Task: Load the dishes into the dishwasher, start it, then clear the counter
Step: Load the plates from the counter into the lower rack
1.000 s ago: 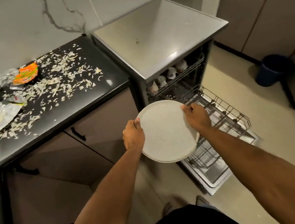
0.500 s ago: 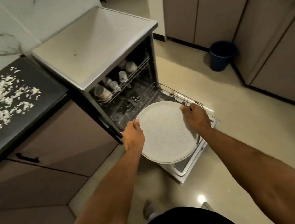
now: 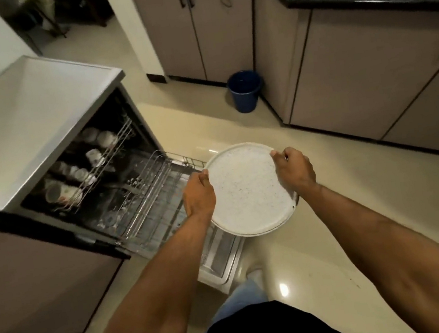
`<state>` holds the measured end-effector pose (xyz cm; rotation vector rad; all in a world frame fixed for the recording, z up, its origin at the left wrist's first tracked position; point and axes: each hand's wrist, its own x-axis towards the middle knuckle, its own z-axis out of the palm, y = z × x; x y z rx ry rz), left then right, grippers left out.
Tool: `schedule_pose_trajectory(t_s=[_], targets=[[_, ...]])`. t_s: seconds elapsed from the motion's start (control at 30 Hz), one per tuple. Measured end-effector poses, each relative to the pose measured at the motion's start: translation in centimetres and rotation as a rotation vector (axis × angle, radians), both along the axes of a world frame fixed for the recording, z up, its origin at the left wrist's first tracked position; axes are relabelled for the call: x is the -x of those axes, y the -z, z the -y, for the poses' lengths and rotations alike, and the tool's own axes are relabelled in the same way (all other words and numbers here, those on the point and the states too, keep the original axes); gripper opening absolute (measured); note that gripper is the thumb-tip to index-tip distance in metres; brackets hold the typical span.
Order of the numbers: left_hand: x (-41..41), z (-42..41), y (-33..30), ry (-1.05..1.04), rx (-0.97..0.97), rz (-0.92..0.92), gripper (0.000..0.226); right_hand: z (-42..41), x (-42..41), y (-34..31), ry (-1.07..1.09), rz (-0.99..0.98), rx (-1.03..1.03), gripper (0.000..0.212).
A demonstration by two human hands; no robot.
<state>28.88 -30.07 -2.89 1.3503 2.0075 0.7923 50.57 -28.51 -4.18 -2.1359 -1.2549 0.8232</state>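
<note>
The left hand [image 3: 198,193] and right hand [image 3: 294,168] grip opposite edges of the wide plate [image 3: 250,190], held in the air beside the pulled-out lower rack [image 3: 150,204], so it can slip or strike the wires if lowered flat.

Both forearms are bare, no sleeves reaching them. A black garment [image 3: 267,331] covers the torso at six o'clock, with pale blue trousers [image 3: 242,298] and a white-toed foot [image 3: 254,273] just beyond.
</note>
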Motion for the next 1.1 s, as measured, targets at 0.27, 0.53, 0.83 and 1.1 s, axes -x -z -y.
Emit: schedule_pose_trajectory(t_s=[0.27, 0.53, 0.83, 1.1], targets=[[-8.7, -11.2, 2.3, 0.131, -0.005, 0.017, 0.037, -7.8, -9.0, 1.0, 0.138, 0.011, -0.028, 0.041], [-14.6, -22.2, 1.3, 0.153, 0.023, 0.043, 0.039, -17.8, -15.0, -0.6, 0.145, 0.057, -0.012, 0.042], [-19.4, -33.1, 1.8, 0.048, 0.01, -0.011, 0.036, -30.7, -19.7, -0.1, 0.046, 0.022, -0.019, 0.043], [-22.4, -39.9, 1.6, -0.154, 0.047, -0.063, 0.039, -42.4, -22.3, 0.2, -0.177, -0.037, -0.004, 0.039]])
